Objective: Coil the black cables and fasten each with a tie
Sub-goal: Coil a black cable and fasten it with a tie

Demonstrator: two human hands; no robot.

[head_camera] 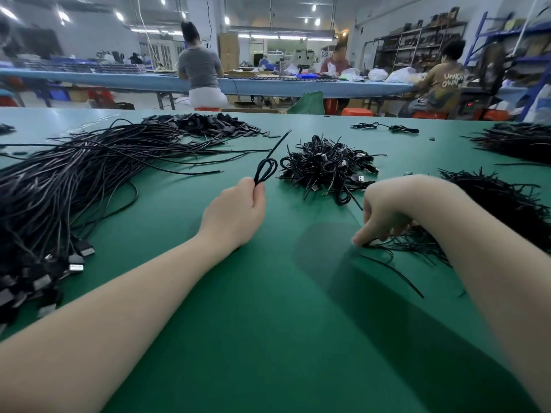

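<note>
While my left hand [238, 208] sits just left of the frame's centre, its fingers are curled tight around a coiled black cable [265, 171]; the loops stand up above my fist and one loose end slants away toward the upper right. The heel of that hand rests on the green table [253, 323].

At centre right, my right hand [384, 213] bends down at the wrist, fingers curled downward, and the fingertips [359, 240] press into the near edge of a heap of thin black ties [492, 210]. They seem to be pinching at a strand, but whether one is actually caught between them I cannot tell. A few stray ties lie on the mat just below that hand.

Between my hands and a little higher sits a pile of finished coiled cables [328, 168], with plug ends showing. Filling the left side of the frame is a big sheaf of uncoiled black cables [74, 180], its connectors bunched at the lower left edge. Another dark heap lies at the upper right, well apart from my hands.

Beyond the table, across the top of the frame, people sit at a long blue bench [119, 80].
</note>
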